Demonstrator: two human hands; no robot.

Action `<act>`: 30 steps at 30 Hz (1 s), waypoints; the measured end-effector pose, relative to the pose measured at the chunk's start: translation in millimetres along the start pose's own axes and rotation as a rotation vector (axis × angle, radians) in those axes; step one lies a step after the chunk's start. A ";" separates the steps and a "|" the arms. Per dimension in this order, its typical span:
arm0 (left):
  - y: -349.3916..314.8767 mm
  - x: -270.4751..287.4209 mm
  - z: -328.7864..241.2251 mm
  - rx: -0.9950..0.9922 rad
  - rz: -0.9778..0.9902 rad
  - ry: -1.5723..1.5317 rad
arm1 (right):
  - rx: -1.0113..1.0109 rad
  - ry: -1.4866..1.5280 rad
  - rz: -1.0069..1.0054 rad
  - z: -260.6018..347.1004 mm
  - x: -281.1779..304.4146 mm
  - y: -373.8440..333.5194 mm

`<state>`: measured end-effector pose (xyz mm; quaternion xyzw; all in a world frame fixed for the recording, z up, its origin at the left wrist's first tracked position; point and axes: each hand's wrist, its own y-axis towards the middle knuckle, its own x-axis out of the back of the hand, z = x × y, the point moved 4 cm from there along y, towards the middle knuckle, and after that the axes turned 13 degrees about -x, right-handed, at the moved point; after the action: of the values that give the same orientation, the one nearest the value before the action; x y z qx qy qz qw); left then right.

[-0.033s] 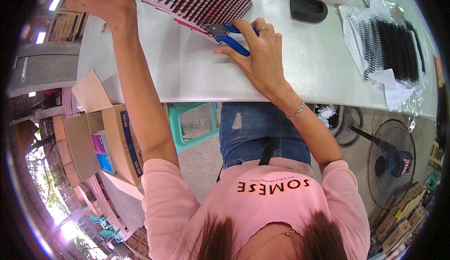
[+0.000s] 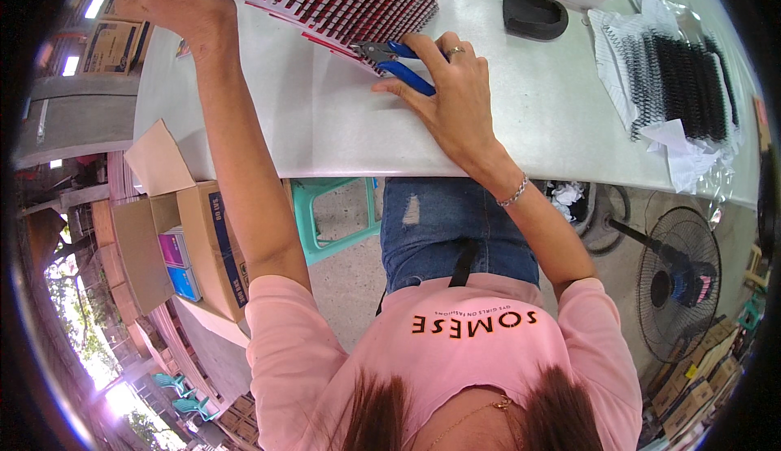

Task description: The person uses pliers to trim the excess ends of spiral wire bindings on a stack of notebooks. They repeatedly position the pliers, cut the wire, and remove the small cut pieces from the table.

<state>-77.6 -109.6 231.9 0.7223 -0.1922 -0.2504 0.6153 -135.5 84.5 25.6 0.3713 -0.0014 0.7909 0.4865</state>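
My right hand holds wire cutters with blue handles, the thumb apart from the lower handle. Their metal jaws are at the near right corner of a stack of coil-bound books, which shows red edges and rows of coil loops. At the far left end of that stack is my left hand, partly cut off by the picture's edge; its fingers are mostly hidden. The stack lies on a pale table.
Right of the stack sit a black rounded holder and a bundle of black plastic coils on crumpled white paper. Beside the table stand a fan, a green stool and an open carton with packs inside.
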 end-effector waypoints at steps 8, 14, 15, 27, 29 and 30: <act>0.9 0.0 1.7 0.044 -0.103 0.154 | -0.150 0.080 0.168 4.5 8.0 4.1; 0.8 37.4 41.8 0.209 -0.205 -0.062 | -0.371 0.185 0.494 15.6 17.2 8.8; 4.8 43.1 49.4 0.361 -0.359 -0.254 | -0.393 0.233 0.520 14.8 16.3 8.8; -65.5 51.7 -53.3 0.357 -0.031 0.403 | -0.458 0.577 0.482 -24.7 18.7 4.0; -110.0 63.2 -62.2 0.467 0.079 0.465 | -0.393 0.609 0.457 -24.5 13.2 -0.6; -130.3 63.8 -64.5 0.545 0.116 0.450 | -0.369 0.632 0.450 -24.6 10.7 -2.7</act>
<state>8.1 -73.9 103.1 0.8848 -0.1522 0.0109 0.4403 -150.5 103.1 13.1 0.0081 -0.0745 0.9387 0.3366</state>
